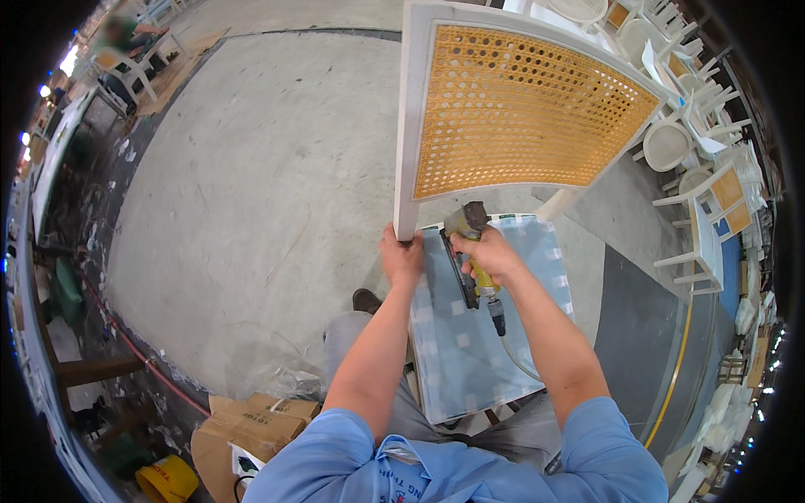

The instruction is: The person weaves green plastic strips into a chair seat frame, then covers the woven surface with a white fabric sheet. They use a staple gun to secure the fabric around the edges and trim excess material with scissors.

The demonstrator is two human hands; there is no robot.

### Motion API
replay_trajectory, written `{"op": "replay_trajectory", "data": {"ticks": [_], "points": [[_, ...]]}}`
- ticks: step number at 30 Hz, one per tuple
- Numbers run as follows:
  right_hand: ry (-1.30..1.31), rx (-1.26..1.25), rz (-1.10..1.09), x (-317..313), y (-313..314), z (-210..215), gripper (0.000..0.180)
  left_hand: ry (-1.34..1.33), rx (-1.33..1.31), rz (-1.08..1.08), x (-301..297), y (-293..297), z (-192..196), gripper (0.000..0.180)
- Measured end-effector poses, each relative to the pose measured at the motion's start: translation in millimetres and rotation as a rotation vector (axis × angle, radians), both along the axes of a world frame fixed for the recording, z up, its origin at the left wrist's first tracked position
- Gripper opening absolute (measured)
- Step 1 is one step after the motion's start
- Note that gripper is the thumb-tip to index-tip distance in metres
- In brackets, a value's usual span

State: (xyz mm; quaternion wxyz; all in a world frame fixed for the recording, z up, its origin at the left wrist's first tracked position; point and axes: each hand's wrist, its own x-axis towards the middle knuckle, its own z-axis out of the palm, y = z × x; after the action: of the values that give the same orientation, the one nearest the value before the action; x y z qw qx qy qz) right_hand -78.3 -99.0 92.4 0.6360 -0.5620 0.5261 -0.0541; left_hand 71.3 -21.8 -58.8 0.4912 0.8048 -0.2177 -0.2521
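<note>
A white chair frame with a woven cane backrest (520, 109) stands before me, its back leaning away to the upper right. Its seat (470, 360) is covered in blue-and-white checked material and lies between my knees. My left hand (402, 258) is closed around the foot of the left back post (406, 205), at the seat's rear left corner. My right hand (493, 253) grips a yellow and black air nail gun (466, 222) over the rear of the seat. A thin air hose (516, 359) runs from its handle toward my right thigh.
Cardboard boxes (251, 432) and clear plastic wrap (289, 381) lie at my lower left, with a yellow container (168, 479) farther left. White chairs (700, 222) crowd the right side. Another person (126, 38) sits far off at upper left. A red hose (138, 356) crosses the left floor.
</note>
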Motion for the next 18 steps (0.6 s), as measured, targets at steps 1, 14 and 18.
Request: {"op": "replay_trajectory", "data": {"ticks": [1, 14, 18], "points": [[-0.011, 0.003, 0.000, 8, 5, -1, 0.032, 0.003, 0.005, 0.010, -1, 1, 1, 0.059], [0.039, -0.050, 0.000, 28, 16, -17, 0.029, -0.047, -0.001, 0.049, -15, 2, 5, 0.060], [0.024, -0.081, 0.039, 39, 17, -16, 0.034, -0.012, -0.167, -0.037, 2, 11, -13, 0.075]]}}
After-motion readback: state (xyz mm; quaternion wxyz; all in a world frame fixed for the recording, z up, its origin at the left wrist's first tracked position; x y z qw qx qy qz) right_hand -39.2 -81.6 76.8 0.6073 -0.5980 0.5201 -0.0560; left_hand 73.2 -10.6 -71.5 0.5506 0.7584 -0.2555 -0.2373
